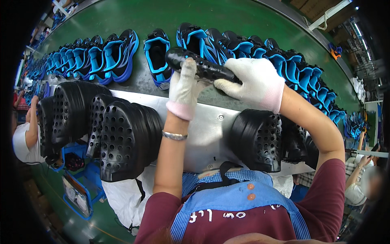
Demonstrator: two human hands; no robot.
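Both my hands wear white knit gloves with pink cuffs. Between them is a black perforated plastic shoe tree [205, 67], held slanting above the bench. My left hand [185, 85] grips it near its rounded end, the thumb lying along its top. My right hand [252, 81] is closed round its other end, which the glove partly hides. Just beyond, a black and blue sneaker [157, 57] stands apart with its collar facing me. Another black and blue sneaker [191, 36] stands behind the shoe tree, partly covered by it.
Rows of sneakers [115, 57] run left and right along the green bench [170, 14]. Nested stacks of black shoe trees stand at my left [122, 140] and right [260, 138] on a metal ledge [207, 126]. Other people [28, 138] work at both sides.
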